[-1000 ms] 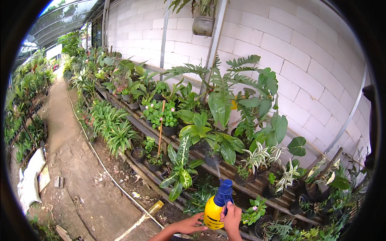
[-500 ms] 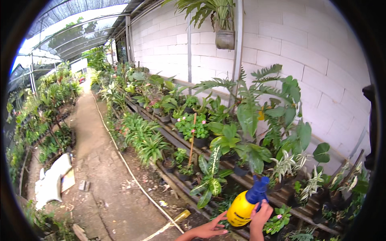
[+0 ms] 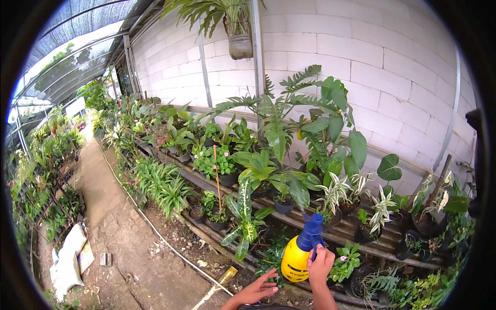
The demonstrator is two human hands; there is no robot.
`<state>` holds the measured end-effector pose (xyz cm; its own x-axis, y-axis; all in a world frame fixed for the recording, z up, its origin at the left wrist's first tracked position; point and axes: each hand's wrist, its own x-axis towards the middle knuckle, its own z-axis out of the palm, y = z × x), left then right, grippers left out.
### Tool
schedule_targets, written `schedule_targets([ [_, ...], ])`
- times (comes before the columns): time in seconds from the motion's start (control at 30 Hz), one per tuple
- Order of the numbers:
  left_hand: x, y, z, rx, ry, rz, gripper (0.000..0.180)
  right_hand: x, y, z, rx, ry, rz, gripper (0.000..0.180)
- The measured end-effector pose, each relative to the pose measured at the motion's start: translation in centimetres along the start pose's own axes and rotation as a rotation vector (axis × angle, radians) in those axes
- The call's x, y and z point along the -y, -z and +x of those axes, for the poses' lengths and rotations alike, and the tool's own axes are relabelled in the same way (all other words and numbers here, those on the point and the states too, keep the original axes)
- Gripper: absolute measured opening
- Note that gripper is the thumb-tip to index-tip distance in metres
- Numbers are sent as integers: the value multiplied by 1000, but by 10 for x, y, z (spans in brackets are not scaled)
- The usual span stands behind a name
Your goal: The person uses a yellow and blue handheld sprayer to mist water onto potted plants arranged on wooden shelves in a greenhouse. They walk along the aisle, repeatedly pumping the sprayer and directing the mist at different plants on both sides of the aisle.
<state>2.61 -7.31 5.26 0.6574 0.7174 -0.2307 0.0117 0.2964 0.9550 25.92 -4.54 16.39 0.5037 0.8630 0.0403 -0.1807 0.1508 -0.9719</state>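
Right fingers (image 3: pixel 321 254) grip a yellow spray bottle (image 3: pixel 294 258); left fingers (image 3: pixel 265 278) spread loose beside it. Beyond them, slatted shelving (image 3: pixel 338 236) carries potted plants (image 3: pixel 245 209) before a white wall (image 3: pixel 385 67).

The head fisheye looked down and forward from above and behind the left hand (image 3: pixel 253 291) and right hand (image 3: pixel 321 262), near both, reaching past them to the path (image 3: pixel 98 178) on their left and the block wall (image 3: pixel 361 62) beyond.

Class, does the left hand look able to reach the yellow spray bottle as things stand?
Probably yes: the open left hand is close beside the yellow spray bottle, nothing visible blocks the gap, and the right hand grips the opposite side.
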Motion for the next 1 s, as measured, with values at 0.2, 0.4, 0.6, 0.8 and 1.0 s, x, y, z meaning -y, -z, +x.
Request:
schedule_targets([
  [0.2,27,-41,30,55,31,128,63,13,60,9,72,99,-89,45],
  [0.4,168,-42,53,494,82,754,50,28,137,11,18,63,-91,46],
  [0.6,225,-54,54,344,408,752,49,36,184,15,33,77,-240,48],
  [0.8,210,-62,62,201,504,706,49,29,210,29,52,23,-191,43],
  [1.0,211,-55,63,106,566,645,48,8,201,46,25,15,-63,45],
])
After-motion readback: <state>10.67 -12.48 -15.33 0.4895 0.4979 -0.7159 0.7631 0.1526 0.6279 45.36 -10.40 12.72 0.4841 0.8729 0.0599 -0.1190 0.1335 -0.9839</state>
